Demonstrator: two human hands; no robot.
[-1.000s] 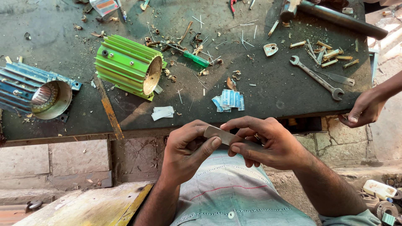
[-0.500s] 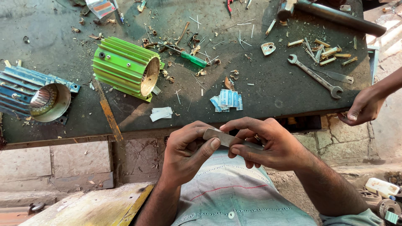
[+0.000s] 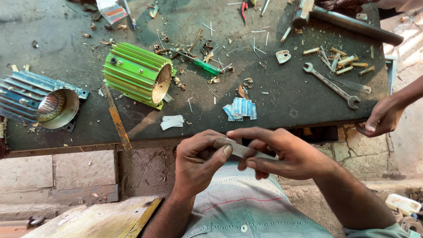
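- Left hand (image 3: 198, 165) is closed on one end of a thin grey strip (image 3: 240, 150), thumb pressed on top of it, just in front of the worktop (image 3: 286, 97) edge.
- Right hand (image 3: 286, 154) pinches the other end of the same strip, fingers curled over it; the strip lies level between both hands, above the person's lap.
- On the worktop, well apart from the hands, a green finned motor housing (image 3: 136, 72) lies on its side, open end facing right.
- A blue finned housing (image 3: 37, 99) lies at the left edge.
- Small blue-and-white slips (image 3: 240, 108) lie near the front edge, just beyond the hands.
- A green-handled screwdriver (image 3: 202, 65) and a spanner (image 3: 330, 86) lie farther back.
- Another person's hand (image 3: 381, 119) grips the worktop's right front corner.
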